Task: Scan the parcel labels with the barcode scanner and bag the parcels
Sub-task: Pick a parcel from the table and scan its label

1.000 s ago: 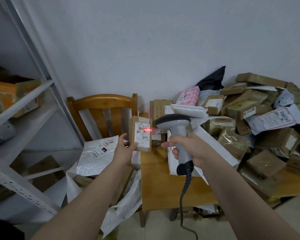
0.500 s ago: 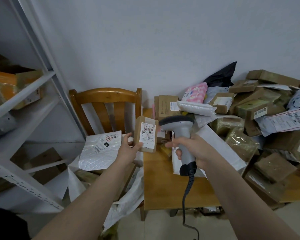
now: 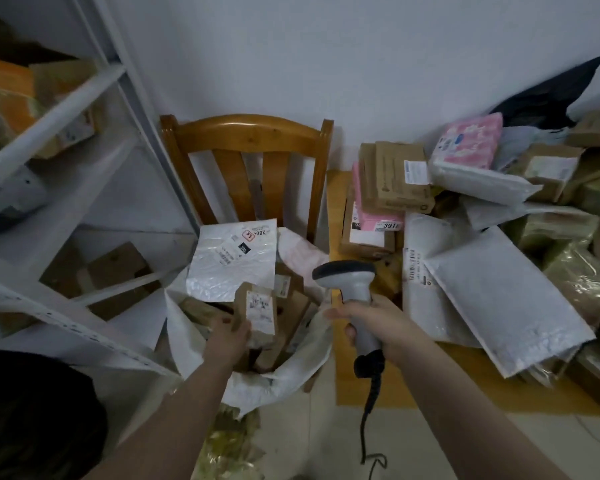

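Parcel (image 3: 258, 313), small, labelled: our left hand (image 3: 227, 336) grips it over the bag (image 3: 182, 327); right hand (image 3: 385, 323) holds the scanner (image 3: 347, 277). We should lower it well inside before releasing.

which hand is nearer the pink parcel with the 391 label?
Right. The right hand, gripping the scanner, is just below the pink parcel; the left hand holds a small box over the bag, farther left.

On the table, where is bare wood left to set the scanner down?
Bare wood shows at the front corner of the table, between the near edge and the white mailers. Behind and to the right, parcels crowd it.
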